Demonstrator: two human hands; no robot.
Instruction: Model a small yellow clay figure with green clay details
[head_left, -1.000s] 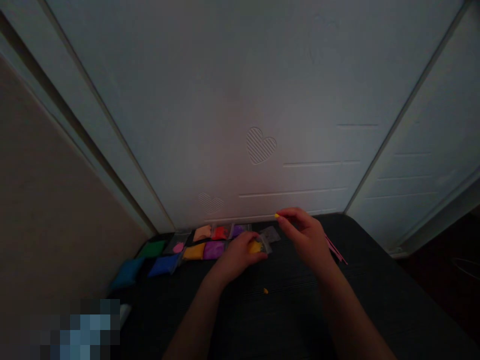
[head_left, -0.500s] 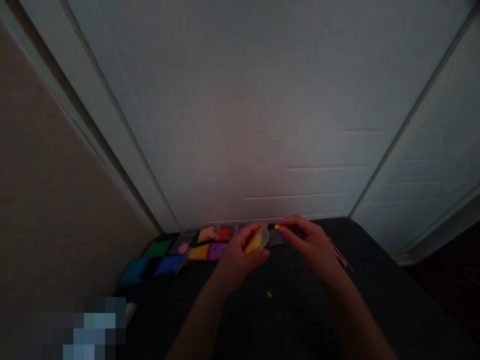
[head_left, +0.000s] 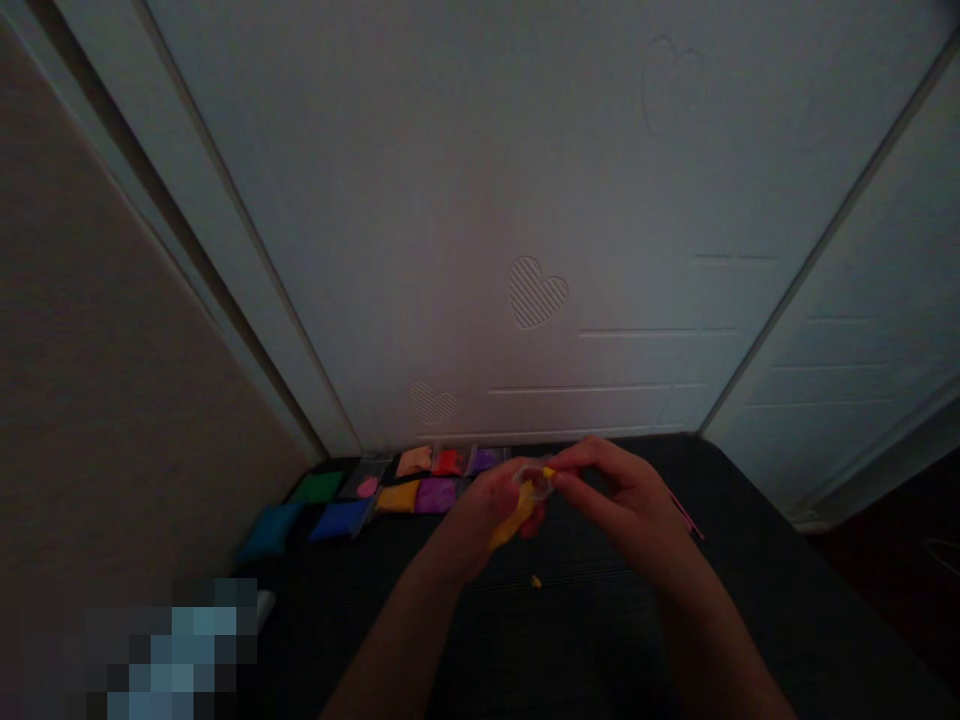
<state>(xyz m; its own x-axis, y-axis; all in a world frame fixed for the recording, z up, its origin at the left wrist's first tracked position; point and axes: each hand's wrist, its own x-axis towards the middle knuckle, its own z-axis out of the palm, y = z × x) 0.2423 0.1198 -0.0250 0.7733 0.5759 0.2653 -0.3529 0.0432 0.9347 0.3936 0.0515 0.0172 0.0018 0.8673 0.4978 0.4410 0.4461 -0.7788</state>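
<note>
Yellow crumb of clay (head_left: pixel 535 581) lies nearest you on the dark tabletop (head_left: pixel 750 600). Above it, your left hand (head_left: pixel 491 505) clasps a clear packet of yellow clay (head_left: pixel 517 512), while your right hand (head_left: pixel 626 495) pinches a small yellow bit (head_left: pixel 549 472) at the packet's mouth. Beyond, coloured clay packets (head_left: pixel 390 487) line the white panel (head_left: pixel 525 220).

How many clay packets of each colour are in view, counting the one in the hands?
Green packet: 1
Blue packets: 2
Pink packet: 1
Peach packet: 1
Red packet: 1
Purple packets: 2
Orange packet: 1
Yellow packet, held: 1
Total: 10
</note>
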